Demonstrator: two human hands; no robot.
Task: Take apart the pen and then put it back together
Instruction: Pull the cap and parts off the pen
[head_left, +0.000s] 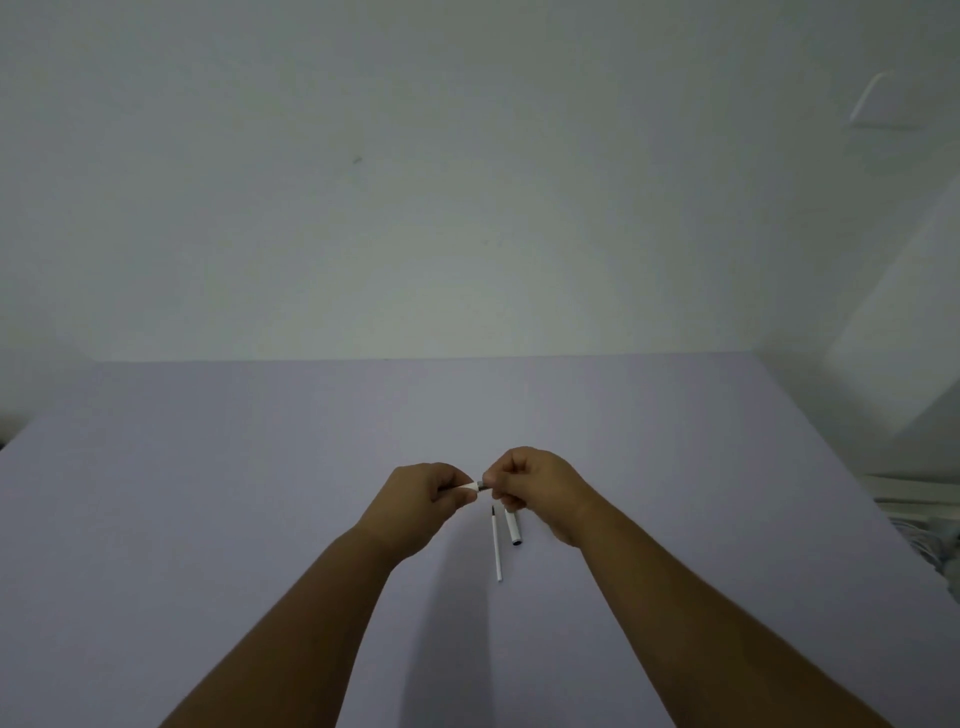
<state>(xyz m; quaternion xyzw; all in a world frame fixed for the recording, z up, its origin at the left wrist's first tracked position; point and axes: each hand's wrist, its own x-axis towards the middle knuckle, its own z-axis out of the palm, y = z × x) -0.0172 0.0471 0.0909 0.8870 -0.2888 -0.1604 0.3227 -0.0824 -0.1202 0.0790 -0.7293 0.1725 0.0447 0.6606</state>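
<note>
My left hand (423, 499) and my right hand (535, 486) meet above the lilac table (260, 493). Between them I hold a white pen barrel (471, 487); the left fingers grip its body. The right fingertips pinch a small dark piece (483, 487) at the barrel's end. Most of the barrel is hidden inside the left fist. Below the hands, a thin white refill (496, 545) with a dark tip lies on the table. Beside it lies a short white pen cap (512, 527) with a dark end.
A pale wall rises behind the table's far edge (415, 358). White cables and a white object (919, 519) sit off the table's right side. A small white shelf-like shape (878, 104) hangs on the wall at upper right.
</note>
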